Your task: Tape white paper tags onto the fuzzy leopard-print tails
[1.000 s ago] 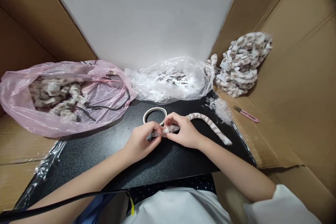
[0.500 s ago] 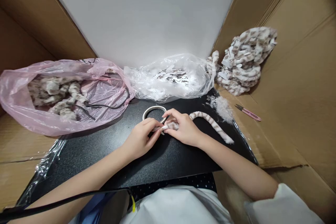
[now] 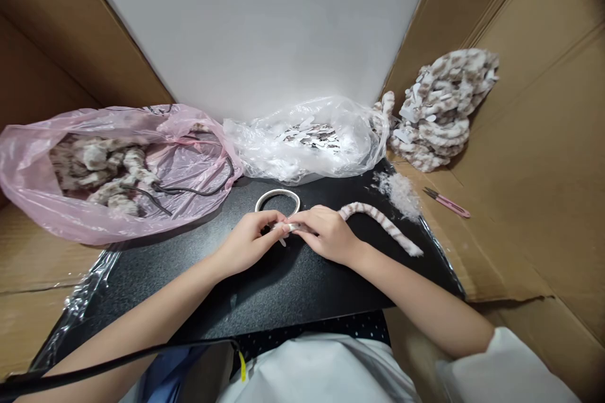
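A long, thin plush tail (image 3: pixel 382 221), white with brown stripes, curves across the black table top from under my right hand. My right hand (image 3: pixel 333 234) is closed around its left end, thumb and fingers pinched together. Facing it, my left hand (image 3: pixel 248 240) pinches the white tip at that end, and the fingertips of both hands meet. A small white sliver (image 3: pixel 282 242) pokes out below my left fingertips; its kind I cannot make out. Just behind the hands lies a white ring (image 3: pixel 278 192) like a roll of tape, its near part hidden by fingers.
At the left lies a pink plastic bag (image 3: pixel 198 201) with plush pieces and a dark cord. A clear bag (image 3: pixel 265 164) of white and patterned pieces sits at the back. Right are white fluff (image 3: pixel 399 195), pink-handled snips (image 3: pixel 447 203), and a plush heap (image 3: pixel 444 107) against cardboard.
Both hands have shifted slightly left. My right fingers have come down over the plush end, so less of it shows between the hands.
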`<control>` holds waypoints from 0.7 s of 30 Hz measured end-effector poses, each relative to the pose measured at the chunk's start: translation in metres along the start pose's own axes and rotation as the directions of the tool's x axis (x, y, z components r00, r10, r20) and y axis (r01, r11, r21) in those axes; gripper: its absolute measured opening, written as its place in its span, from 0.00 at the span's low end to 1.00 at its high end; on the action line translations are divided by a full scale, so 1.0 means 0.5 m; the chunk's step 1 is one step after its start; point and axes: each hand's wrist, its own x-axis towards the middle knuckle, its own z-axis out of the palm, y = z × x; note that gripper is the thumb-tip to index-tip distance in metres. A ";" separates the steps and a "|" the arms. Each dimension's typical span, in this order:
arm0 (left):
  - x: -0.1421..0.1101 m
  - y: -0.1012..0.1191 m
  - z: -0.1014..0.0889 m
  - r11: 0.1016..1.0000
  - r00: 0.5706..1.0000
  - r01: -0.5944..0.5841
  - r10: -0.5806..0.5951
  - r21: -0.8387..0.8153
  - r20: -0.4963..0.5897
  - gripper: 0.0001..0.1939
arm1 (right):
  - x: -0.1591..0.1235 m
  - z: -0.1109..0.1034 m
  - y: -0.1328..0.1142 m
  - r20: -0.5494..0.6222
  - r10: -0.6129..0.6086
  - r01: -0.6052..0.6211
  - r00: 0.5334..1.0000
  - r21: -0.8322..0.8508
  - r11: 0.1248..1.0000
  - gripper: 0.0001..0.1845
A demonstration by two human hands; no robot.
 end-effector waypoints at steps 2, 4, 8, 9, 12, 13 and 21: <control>-0.003 0.000 -0.004 0.986 0.995 -0.078 0.086 0.146 -0.044 0.14 | 0.004 -0.005 -0.004 0.003 0.076 -0.076 0.997 0.011 0.997 0.09; -0.006 -0.001 -0.006 0.948 0.977 -0.159 0.191 0.276 -0.094 0.11 | 0.011 -0.011 -0.010 0.004 0.217 -0.216 0.976 0.080 0.973 0.09; -0.011 -0.007 -0.004 0.849 0.924 -0.228 0.343 0.476 -0.170 0.14 | 0.023 -0.020 -0.013 0.063 0.470 -0.470 0.880 0.251 0.846 0.08; -0.011 -0.008 -0.003 0.814 0.905 -0.246 0.387 0.526 -0.175 0.11 | 0.025 -0.021 -0.012 0.096 0.503 -0.508 0.859 0.288 0.812 0.08; -0.008 -0.008 -0.002 0.656 0.830 -0.320 0.542 0.683 -0.131 0.04 | 0.029 -0.020 -0.004 0.232 0.564 -0.605 0.792 0.415 0.679 0.09; -0.006 -0.008 -0.003 0.608 0.810 -0.337 0.577 0.719 -0.108 0.04 | 0.030 -0.020 -0.002 0.283 0.575 -0.635 0.768 0.450 0.628 0.10; -0.004 -0.008 -0.017 0.691 0.862 -0.383 0.505 0.613 -0.030 0.09 | 0.044 -0.037 -0.014 0.409 0.601 -0.705 0.687 0.577 0.413 0.15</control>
